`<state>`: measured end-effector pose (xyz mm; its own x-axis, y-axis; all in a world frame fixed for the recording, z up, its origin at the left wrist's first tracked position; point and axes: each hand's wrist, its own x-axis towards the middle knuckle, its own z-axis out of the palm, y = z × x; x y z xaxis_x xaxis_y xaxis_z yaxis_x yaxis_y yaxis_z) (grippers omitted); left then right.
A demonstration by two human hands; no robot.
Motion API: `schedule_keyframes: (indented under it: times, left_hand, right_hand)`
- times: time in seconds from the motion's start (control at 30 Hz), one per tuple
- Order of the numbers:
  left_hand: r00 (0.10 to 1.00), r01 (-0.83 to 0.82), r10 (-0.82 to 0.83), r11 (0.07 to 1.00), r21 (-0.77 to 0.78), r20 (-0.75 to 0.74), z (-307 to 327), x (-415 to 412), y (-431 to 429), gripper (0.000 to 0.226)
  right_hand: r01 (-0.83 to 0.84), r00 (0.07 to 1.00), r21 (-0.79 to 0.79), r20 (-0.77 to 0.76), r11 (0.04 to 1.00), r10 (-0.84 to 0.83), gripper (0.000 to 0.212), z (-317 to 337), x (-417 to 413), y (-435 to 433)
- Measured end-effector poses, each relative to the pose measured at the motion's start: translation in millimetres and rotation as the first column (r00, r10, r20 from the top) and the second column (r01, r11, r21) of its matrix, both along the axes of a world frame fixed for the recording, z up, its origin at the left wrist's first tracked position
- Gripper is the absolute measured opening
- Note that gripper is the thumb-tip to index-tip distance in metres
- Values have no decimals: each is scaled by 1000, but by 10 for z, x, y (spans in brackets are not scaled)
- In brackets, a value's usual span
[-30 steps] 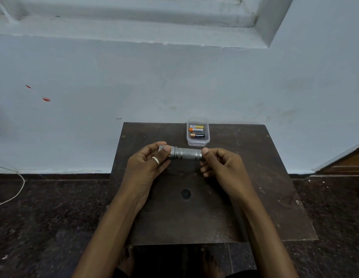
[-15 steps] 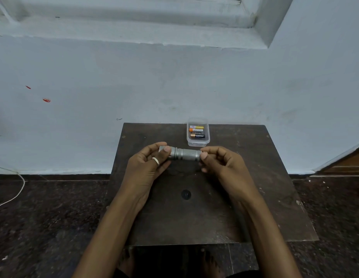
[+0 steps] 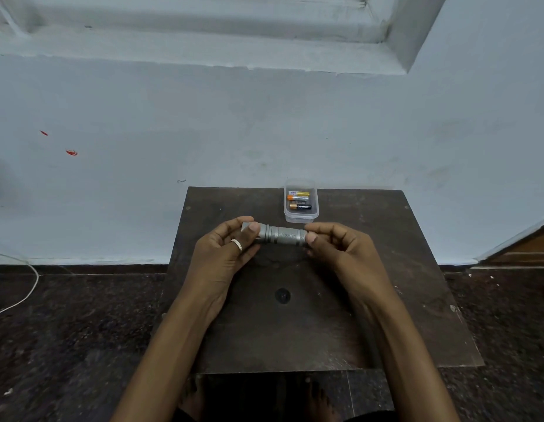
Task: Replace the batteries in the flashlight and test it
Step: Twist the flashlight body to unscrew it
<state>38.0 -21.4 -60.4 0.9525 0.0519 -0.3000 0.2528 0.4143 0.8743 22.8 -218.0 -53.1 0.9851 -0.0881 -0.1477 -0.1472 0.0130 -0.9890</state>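
Sideways, the flashlight [image 3: 282,236] spans between left hand [image 3: 225,254] and right hand [image 3: 340,251].

One head-worn camera looks forward and down from above the forearms, close over the dark wooden table [image 3: 386,300]. It faces a pale wall [image 3: 264,117] beyond the fingertips; the wide lens also takes in dark floor [image 3: 67,330] either side of the fingers.

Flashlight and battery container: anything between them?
Nothing: head view shows only a bare strip of table between the flashlight and the container.
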Motion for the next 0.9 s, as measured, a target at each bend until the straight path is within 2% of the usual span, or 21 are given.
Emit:
schedule_keyframes:
  times: [0.1, 0.2, 0.23, 0.3, 0.4, 0.5, 0.63, 0.73, 0.8, 0.9]
  left_hand:
    - [1000, -3, 3, 1000, -4, 0, -5, 3, 18, 19]
    - [1000, -1, 1, 1000, -11, -2, -3, 5, 21, 21]
    - [1000, -1, 1, 1000, -14, -4, -4, 6, 19, 22]
    - [1000, -1, 0, 1000, -17, -5, -3, 6, 12, 21]
    - [1000, -2, 2, 1000, -9, -12, -3, 6, 9, 19]
    - [1000, -7, 7, 1000, -5, -12, -1, 6, 16, 19]
    - [1000, 1, -1, 1000, -4, -14, 9, -1, 4, 21]
    - [1000, 2, -2, 1000, 4, -8, 11, -3, -6, 20]
    - [1000, -3, 3, 1000, 3, -9, 10, 0, 1, 19]
    - [1000, -2, 2, 1000, -3, -7, 4, 1, 12, 20]
  right_hand:
    - [-25, 1000, 49, 1, 998, 25, 28, 41, -16, -19]
    - [-17, 1000, 99, -24, 995, 19, 19, 35, -4, -8]
    - [-6, 999, 98, -45, 995, 11, 13, 32, -1, 2]
    - [3, 998, 51, -71, 999, 0, 19, 7, 11, 9]
    - [-13, 999, 37, -46, 999, 14, 13, 9, 8, -11]
    - [-30, 1000, 36, -2, 999, 31, 24, 43, -4, -41]
    - [-37, 999, 57, -9, 998, 37, 29, 50, -15, -48]
    - [-40, 999, 0, -2, 999, 40, 33, 47, -12, -47]
    - [-34, 999, 12, -5, 999, 34, 30, 50, -6, -28]
    - [-13, 999, 38, -50, 999, 15, 14, 59, -8, 7]
